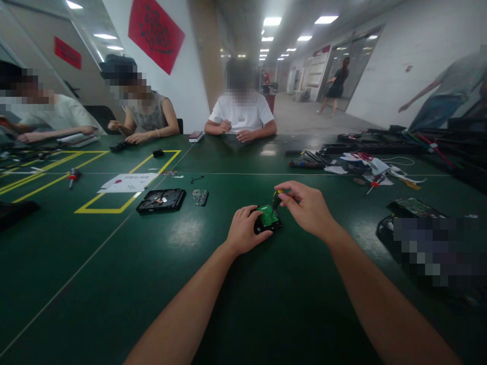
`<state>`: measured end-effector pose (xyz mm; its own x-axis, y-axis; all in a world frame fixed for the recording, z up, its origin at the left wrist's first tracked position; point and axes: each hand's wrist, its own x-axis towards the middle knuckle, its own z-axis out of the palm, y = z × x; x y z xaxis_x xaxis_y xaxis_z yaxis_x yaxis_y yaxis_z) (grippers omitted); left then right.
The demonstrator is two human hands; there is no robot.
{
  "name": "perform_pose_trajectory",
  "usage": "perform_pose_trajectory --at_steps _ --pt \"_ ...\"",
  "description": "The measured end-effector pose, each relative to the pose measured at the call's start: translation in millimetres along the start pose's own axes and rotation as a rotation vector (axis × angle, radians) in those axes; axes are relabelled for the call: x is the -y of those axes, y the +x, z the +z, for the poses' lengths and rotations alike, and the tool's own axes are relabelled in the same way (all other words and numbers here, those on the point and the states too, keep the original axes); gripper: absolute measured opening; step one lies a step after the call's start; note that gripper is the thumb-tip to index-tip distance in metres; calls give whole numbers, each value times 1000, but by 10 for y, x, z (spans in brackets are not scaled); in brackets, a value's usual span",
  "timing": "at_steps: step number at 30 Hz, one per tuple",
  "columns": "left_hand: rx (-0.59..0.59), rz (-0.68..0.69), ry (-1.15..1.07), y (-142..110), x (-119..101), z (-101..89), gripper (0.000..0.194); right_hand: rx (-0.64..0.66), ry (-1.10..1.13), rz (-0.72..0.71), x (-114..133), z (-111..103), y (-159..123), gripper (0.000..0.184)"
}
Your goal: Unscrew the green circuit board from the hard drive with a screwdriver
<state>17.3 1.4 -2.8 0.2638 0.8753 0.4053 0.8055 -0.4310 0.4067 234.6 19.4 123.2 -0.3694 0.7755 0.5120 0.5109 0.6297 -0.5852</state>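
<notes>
On the table in front of me lies a small hard drive (pixel 268 218) with a green circuit board facing up and a black edge. My left hand (pixel 247 228) grips it from the left, fingers over its far side and thumb along its near edge. My right hand (pixel 304 205) is closed round the yellow and black handle of a screwdriver (pixel 277 202). The screwdriver points down, its tip at the green board. Whether the tip sits in a screw is too small to tell.
To the left lie a larger black drive casing (pixel 161 201), a loose circuit board (pixel 200 197) and a paper sheet (pixel 128 182). A red screwdriver (pixel 73 177) lies farther left. Cables (pixel 314 158) and a dark device (pixel 414 208) are at the right. Several people sit across the table.
</notes>
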Motion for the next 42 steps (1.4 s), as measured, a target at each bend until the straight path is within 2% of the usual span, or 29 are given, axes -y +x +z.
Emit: perform_pose_trajectory --at_steps 10,15,19,24,27,31,34,38,42 --pt "-2 -3 -9 -3 2 2 65 -81 -79 -42 -34 56 12 10" --pt "-3 0 -11 -2 10 8 66 -80 -89 -4 -13 43 -3 18" --pt "-10 4 -11 -2 8 5 66 -84 -106 -29 -6 65 -9 14" --pt "-17 7 -10 -3 6 11 65 -156 -153 -31 -30 80 -3 16" --pt "-15 1 -15 -3 7 12 65 -135 -163 -42 -37 74 -5 10" --pt "-1 -1 -9 -4 6 11 64 -90 -154 -45 -19 81 -10 18" --pt "-6 4 1 -5 7 16 64 -73 -147 -67 0 87 -14 17" --pt "-16 16 8 -7 21 35 63 -112 -167 -64 13 78 -18 6" --pt "-15 29 13 -7 48 56 62 -150 -178 -47 21 69 -13 13"
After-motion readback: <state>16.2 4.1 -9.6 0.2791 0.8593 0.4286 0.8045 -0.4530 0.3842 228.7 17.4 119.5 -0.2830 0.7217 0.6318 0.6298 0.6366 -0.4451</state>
